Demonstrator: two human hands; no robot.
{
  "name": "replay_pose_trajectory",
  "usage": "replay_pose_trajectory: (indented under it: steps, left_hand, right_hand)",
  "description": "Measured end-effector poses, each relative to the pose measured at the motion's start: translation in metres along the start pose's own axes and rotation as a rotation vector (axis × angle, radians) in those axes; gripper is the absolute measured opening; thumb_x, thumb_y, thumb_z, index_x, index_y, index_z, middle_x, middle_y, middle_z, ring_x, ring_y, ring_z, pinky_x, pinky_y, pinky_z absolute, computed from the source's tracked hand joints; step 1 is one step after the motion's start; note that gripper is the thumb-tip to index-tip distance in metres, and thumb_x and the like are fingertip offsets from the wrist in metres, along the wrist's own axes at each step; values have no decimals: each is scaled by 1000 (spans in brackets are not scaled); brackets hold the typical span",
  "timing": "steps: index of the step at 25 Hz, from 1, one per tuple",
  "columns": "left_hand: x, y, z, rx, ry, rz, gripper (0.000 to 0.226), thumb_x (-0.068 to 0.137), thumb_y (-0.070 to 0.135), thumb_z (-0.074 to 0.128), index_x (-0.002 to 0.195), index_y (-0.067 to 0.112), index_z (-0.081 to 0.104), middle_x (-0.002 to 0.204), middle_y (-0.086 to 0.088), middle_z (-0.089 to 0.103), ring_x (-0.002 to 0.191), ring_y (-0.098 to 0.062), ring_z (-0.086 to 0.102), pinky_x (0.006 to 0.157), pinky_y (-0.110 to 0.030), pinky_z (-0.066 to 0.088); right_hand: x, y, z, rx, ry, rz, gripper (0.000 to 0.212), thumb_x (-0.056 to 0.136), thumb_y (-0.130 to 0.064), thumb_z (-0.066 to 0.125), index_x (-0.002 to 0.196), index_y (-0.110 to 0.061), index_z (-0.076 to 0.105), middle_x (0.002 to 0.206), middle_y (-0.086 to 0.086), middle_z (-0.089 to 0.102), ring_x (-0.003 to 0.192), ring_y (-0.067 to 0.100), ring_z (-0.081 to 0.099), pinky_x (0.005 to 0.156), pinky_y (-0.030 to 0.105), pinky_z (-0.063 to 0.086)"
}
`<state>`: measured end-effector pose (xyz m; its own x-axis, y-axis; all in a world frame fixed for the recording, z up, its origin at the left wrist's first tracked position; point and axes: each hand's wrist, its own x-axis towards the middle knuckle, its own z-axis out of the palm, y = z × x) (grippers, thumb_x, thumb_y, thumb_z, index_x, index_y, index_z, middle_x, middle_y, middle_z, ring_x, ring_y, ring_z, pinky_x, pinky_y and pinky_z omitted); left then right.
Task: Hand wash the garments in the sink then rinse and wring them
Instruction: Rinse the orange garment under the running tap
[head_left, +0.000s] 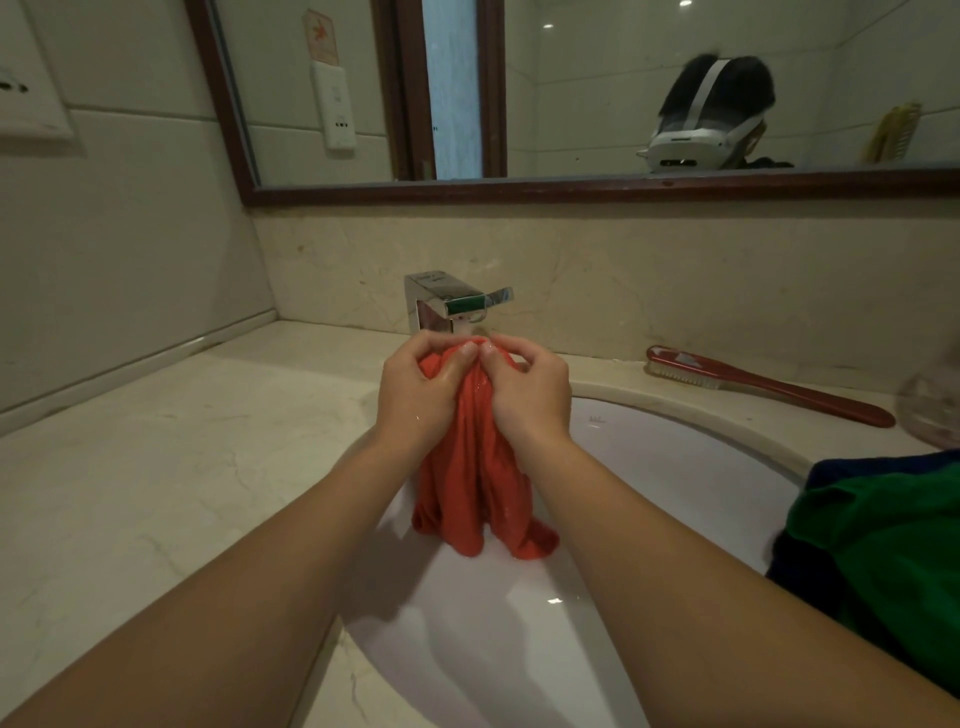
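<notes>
A wet red garment (475, 483) hangs over the white sink (675, 467), its lower folds touching the basin. My left hand (415, 389) and my right hand (530, 395) grip its bunched top side by side, thumbs meeting just below the chrome faucet (447, 301). I cannot tell whether water is running from the faucet. A green and dark blue garment (883, 561) lies heaped on the sink's right rim.
A red scrubbing brush (753, 387) lies on the marble counter (156, 493) behind the sink at right, beside a clear dish (935, 410). A framed mirror (571, 93) hangs above the backsplash. A tiled wall closes the left side.
</notes>
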<state>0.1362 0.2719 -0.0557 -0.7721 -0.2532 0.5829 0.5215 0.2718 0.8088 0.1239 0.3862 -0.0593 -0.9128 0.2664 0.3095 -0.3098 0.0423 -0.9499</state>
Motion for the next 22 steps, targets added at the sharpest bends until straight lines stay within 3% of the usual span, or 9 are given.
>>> replay_pose_trajectory:
  steps: [2, 5, 10, 14, 19, 22]
  left_hand:
    - [0, 1, 0, -22, 41, -35, 6, 93, 15, 74, 96, 11, 75, 92, 4, 75, 87, -1, 69, 82, -19, 53]
    - [-1, 1, 0, -41, 64, -89, 8, 95, 16, 71, 97, 9, 75, 89, 3, 74, 79, 3, 66, 74, -16, 52]
    - [1, -1, -2, -33, 59, -115, 5, 94, 19, 71, 97, 19, 75, 91, 6, 74, 80, 3, 67, 70, -12, 50]
    - [0, 0, -1, -29, 69, -98, 7, 96, 18, 70, 93, 23, 74, 89, 10, 73, 79, 5, 65, 72, -12, 49]
    - [-3, 0, 6, -110, 17, -148, 14, 96, 24, 70, 104, 13, 72, 97, -1, 75, 90, -9, 71, 79, -25, 58]
    - [-4, -1, 8, -135, 3, -167, 14, 96, 26, 70, 104, 14, 68, 99, -5, 74, 93, -16, 72, 83, -32, 58]
  right_hand:
    - [-3, 1, 1, -35, -28, -56, 25, 95, -32, 74, 118, -23, 78, 114, -6, 77, 106, 10, 69, 100, 33, 53]
    - [-4, 4, 2, -50, -55, -121, 22, 95, -35, 72, 112, -25, 79, 107, -8, 77, 103, 10, 70, 97, 39, 56]
    - [-3, 8, 1, -65, -127, -68, 30, 91, -45, 74, 115, -28, 77, 107, -10, 76, 103, 7, 69, 98, 39, 56]
    - [-2, 8, 1, -68, -145, -39, 25, 93, -33, 71, 116, -26, 76, 112, -9, 76, 104, 7, 68, 100, 36, 55]
    - [-2, 7, -3, -90, -132, -54, 27, 90, -50, 66, 107, -33, 78, 103, -12, 77, 101, 10, 70, 97, 43, 56]
    - [-1, 7, -6, -70, -123, -65, 25, 90, -49, 68, 104, -31, 78, 101, -12, 77, 99, 9, 70, 96, 42, 57]
